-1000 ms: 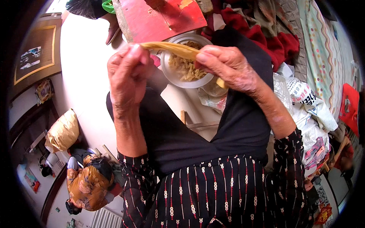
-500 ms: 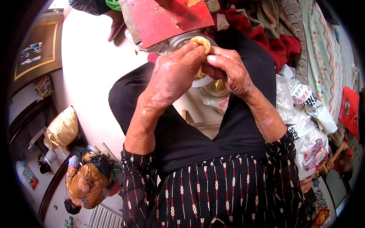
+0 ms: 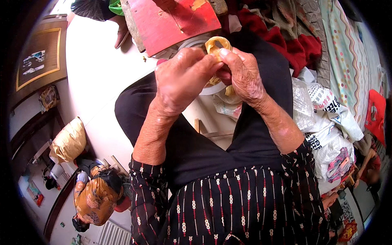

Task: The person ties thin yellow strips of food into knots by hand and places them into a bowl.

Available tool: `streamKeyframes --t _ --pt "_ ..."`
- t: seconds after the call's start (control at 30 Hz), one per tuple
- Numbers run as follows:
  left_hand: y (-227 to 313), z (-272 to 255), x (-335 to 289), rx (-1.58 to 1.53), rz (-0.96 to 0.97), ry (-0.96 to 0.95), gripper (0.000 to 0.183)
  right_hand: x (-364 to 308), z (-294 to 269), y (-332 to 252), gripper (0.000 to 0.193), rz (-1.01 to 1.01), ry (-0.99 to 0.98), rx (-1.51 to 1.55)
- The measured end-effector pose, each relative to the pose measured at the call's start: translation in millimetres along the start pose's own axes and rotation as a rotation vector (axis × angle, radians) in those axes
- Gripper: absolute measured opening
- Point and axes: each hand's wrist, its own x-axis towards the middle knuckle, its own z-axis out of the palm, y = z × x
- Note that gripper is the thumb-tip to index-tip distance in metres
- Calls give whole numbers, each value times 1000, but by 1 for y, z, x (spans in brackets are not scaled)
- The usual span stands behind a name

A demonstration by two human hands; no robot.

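Note:
In front of me, a pale yellow, husk-like strip point(image 3: 210, 46) is bent into a loop that stands up between my fingertips. My left hand point(image 3: 177, 81) pinches the loop's lower end with bent fingers; part of this hand is smeared by motion. From the other side my right hand point(image 3: 247, 77) presses its thumb and fingers on the same strip, and a yellow end hangs below its fingers. Under both hands sits a round, pale metal-looking basin point(image 3: 212, 89) with more yellow strips in it, partly hidden by my hands.
A worn red board point(image 3: 171, 24) lies just beyond the basin. Dark red cloth point(image 3: 300, 53) and white plastic bags point(image 3: 326, 110) are at my right. A plastic bag point(image 3: 224, 104) hangs below the basin between my knees. Another person point(image 3: 96, 198) is at the lower left.
The loop has opened wider and shows a clear hole. My left hand has shifted a little left, and my right thumb now presses at the loop's base.

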Motion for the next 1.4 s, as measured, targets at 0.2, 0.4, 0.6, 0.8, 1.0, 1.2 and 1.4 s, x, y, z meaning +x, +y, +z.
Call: streamKeyframes --t 0.2,0.4,0.6,0.8,1.0,1.2,1.4 --pt "10 -8 2 -737 -847 56 9 1 1 4 29 -95 136 -1" --pt "-4 5 -2 -1226 -1051 149 25 -1 -2 11 27 -289 30 -342" --pt "-8 9 -3 -1343 -1226 136 24 11 -6 30 22 -594 -48 -628" --pt "-9 14 -9 -1322 -1257 132 14 9 -3 24 21 -351 -81 -484" --pt "-2 8 -3 -1260 -1082 53 16 14 -5 24 21 -346 -34 -520" --pt "12 11 0 -1101 -900 100 13 11 -6 17 26 -424 -133 -649" --pt "0 14 -4 -1107 -819 136 16 8 0 9 26 -263 -82 -493"
